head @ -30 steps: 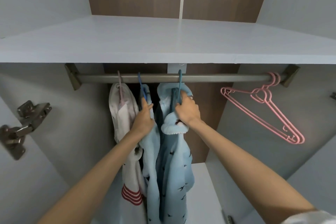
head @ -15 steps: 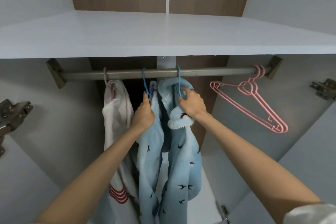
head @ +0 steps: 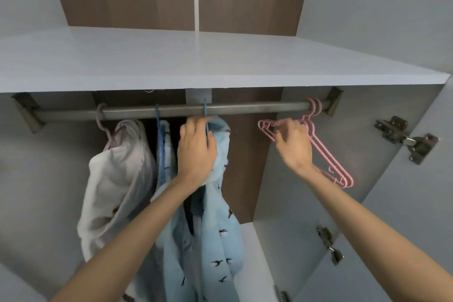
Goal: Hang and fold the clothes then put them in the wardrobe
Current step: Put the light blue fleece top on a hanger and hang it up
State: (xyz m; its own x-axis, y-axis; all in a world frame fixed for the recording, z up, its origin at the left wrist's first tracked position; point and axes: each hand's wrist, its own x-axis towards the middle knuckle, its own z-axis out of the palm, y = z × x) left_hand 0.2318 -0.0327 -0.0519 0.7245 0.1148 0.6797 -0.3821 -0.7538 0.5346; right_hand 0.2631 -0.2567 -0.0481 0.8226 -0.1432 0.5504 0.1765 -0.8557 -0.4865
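Inside the wardrobe a metal rail [head: 247,107] carries three hung garments: a white one [head: 117,179] on a pink hanger at the left, a light-blue one [head: 163,152] on a blue hanger, and a light-blue bird-print garment [head: 217,240] on another blue hanger [head: 205,111]. My left hand [head: 196,152] grips the collar of the bird-print garment just below the rail. My right hand [head: 293,146] pinches the left tip of the empty pink hangers [head: 327,157], which hang at the rail's right end.
A white shelf [head: 220,64] runs just above the rail. Door hinges [head: 407,138] stick out on the right side, with another hinge [head: 328,244] lower down. The wardrobe floor [head: 252,252] shows below the clothes.
My right hand let go of the bird-print garment and moved right to the pink hangers. My left hand shifted from the middle blue garment onto the bird-print one.
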